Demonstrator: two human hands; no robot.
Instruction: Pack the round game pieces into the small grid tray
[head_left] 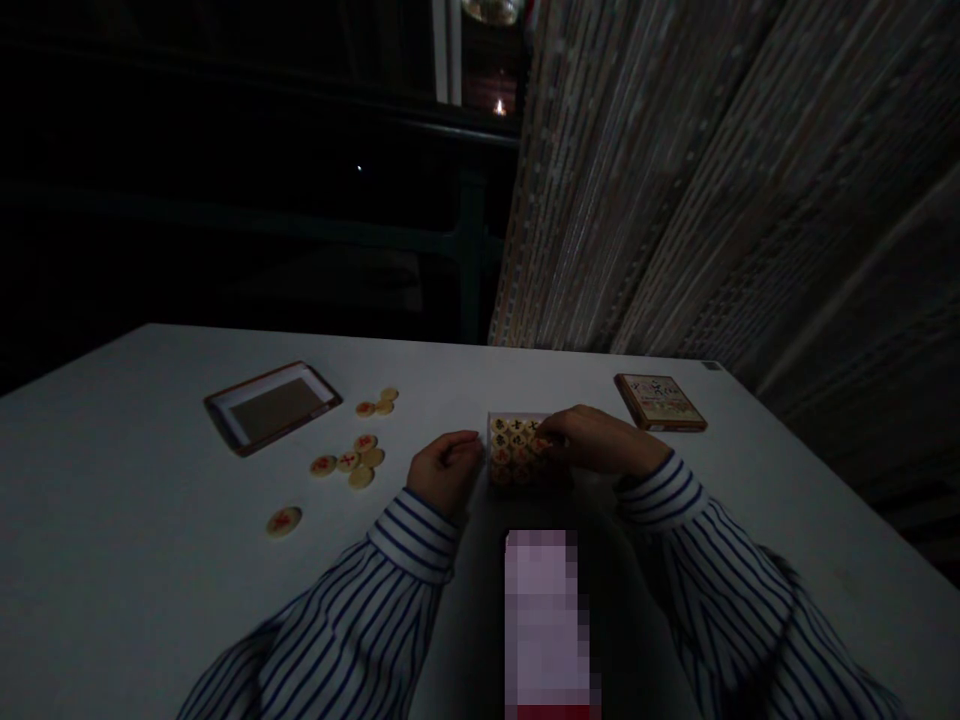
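A small open box (488,450) holds rows of round wooden Chinese chess pieces (518,440), with black and red characters facing up. My right hand (596,440) reaches over the box's right side. Its fingertips are closed on a chess piece among the others, and the hand partly covers that side. Just left of the box is my left hand (448,468), fingers curled in; whatever they may hold is hidden. Loose chess pieces (349,461) lie in a cluster farther left, some with red characters and some blank side up.
A smaller group of pieces (365,409) and a single red-marked piece (283,521) lie on the white table (187,580). An open box lid or tray (274,405) is at the left, a printed box (661,402) at the right. A blurred-out phone-like object (546,620) is in front.
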